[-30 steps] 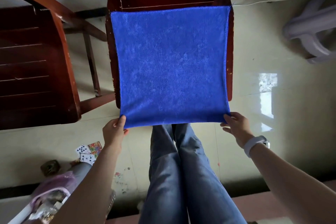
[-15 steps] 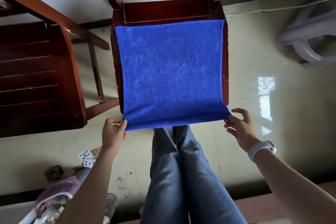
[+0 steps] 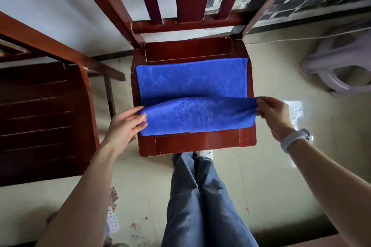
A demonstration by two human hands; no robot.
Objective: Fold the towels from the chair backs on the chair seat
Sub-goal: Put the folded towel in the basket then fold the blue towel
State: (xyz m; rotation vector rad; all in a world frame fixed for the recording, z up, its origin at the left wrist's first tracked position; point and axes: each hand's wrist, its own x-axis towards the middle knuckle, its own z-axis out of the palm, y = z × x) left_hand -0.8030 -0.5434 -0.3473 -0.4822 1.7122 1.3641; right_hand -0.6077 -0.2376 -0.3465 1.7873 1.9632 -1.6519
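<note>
Both hands, left [image 3: 128, 124] and right [image 3: 271, 112], pinch the towel [image 3: 192, 84] corners mid-fold over the seat [image 3: 196, 143]; uneven travel could skew the edges, I'd say.

A bright blue terry towel [image 3: 190, 80] is spread on the red-brown wooden chair seat [image 3: 197, 143]. Its far edge lies straight, just short of the seat's rear strip; a bare band of seat is left at the front. The near half is lifted and carried back over the flat half, forming a rounded fold. The raised edge is pinched at both corners.
</note>
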